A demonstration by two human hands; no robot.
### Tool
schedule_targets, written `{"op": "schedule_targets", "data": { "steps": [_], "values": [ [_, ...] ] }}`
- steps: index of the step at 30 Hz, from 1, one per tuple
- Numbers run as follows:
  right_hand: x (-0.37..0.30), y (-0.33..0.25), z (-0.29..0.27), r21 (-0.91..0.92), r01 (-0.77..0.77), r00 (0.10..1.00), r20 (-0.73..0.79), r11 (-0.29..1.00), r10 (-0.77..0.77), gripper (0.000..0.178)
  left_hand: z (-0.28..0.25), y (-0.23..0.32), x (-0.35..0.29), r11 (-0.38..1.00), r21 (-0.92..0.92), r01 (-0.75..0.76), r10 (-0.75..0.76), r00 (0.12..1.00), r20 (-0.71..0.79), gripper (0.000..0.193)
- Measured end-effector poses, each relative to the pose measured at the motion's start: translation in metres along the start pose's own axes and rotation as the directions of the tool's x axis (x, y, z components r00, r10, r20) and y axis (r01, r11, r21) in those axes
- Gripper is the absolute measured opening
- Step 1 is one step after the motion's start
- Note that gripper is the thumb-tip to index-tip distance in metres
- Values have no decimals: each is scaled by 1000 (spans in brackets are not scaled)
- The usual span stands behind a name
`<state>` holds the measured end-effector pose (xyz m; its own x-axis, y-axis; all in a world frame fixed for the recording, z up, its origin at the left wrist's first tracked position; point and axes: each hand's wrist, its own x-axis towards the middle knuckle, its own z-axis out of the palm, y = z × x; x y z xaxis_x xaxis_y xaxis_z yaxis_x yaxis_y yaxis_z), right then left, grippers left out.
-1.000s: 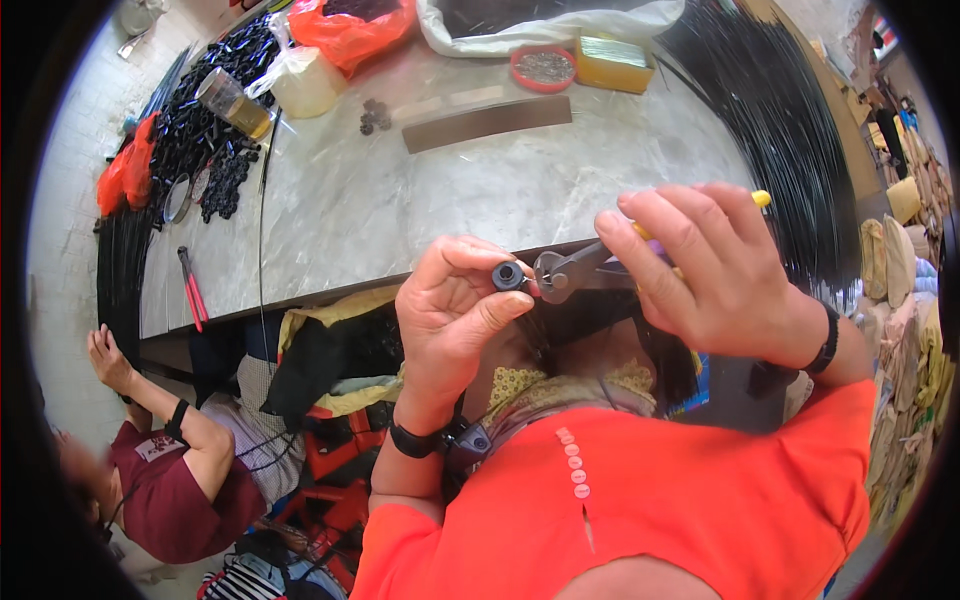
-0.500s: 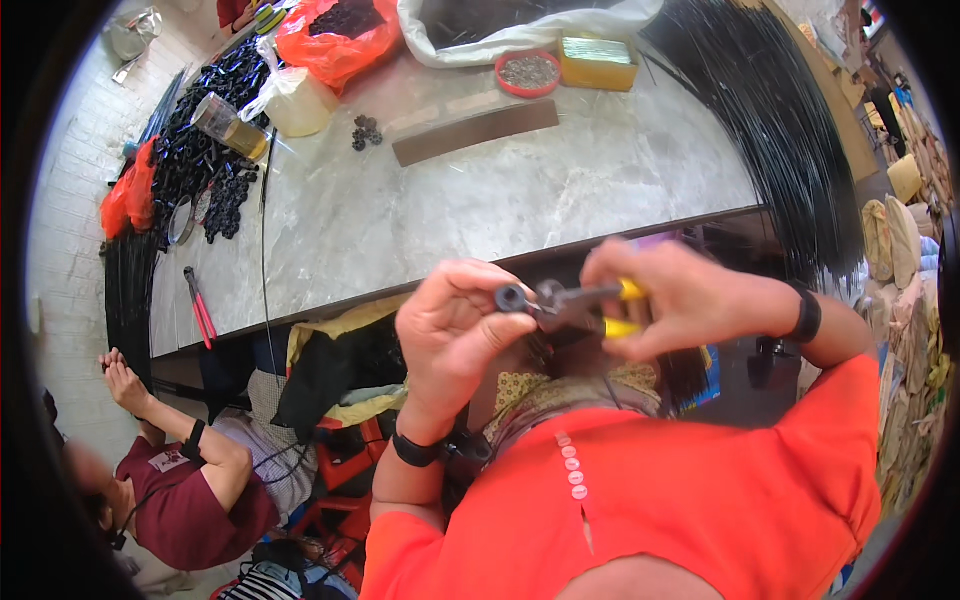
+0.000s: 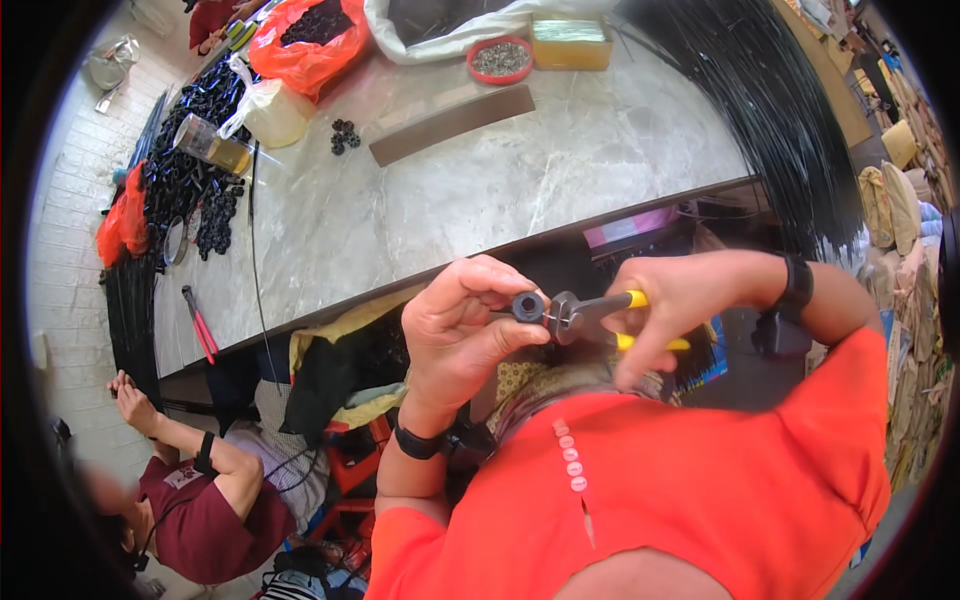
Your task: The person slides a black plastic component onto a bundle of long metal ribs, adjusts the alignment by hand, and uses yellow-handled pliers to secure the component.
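Observation:
My left hand [image 3: 448, 322] pinches a small black ring-shaped part [image 3: 519, 303] between thumb and fingertips, over the table's near edge. In my right hand [image 3: 690, 300] are end-cutting pincers [image 3: 566, 320] with yellow handles, their dark jaws up against a thin shiny wire at the ring's right side. Whether the jaws are fully closed on the wire cannot be made out. The fingers of my right hand wrap around the upper handle, and the lower handle slants away slightly apart from it.
The grey marble-patterned table [image 3: 600, 170] bears a brown flat strip [image 3: 455, 125], a red dish [image 3: 500, 45] of small metal bits, a yellow box [image 3: 570, 55], a black parts heap [image 3: 205, 100], red-handled pliers [image 3: 200, 325] and long black rods [image 3: 760, 90]. A co-worker [image 3: 215, 510] sits at left.
Both hands have moved slightly right with the ring and pincers. The right hand has turned, its lower fingers dropping and the pincers' handles now lying lower right. The view has shifted a little.

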<state>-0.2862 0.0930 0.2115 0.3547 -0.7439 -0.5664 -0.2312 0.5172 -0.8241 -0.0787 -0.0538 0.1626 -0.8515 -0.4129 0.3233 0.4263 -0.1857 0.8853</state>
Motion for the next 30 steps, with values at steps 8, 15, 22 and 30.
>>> {"op": "schedule_targets", "data": {
  "steps": [8,15,22,30],
  "values": [
    [-16,-9,15,-972,-221,415,-166,78,-895,58,-7,-4,2,998,-20,-55,49,977,-206,32],
    [-24,-6,25,-281,143,909,-341,949,-238,34,-12,-12,7,997,-35,-64,63,998,-21,34],
    [-6,16,33,226,128,969,-238,966,-72,24,-6,-13,6,999,-10,-50,50,998,-43,33],
    [-8,25,46,-905,-318,389,-396,282,-832,69,-6,-10,6,996,50,-69,76,982,-171,31]
  ]
}}
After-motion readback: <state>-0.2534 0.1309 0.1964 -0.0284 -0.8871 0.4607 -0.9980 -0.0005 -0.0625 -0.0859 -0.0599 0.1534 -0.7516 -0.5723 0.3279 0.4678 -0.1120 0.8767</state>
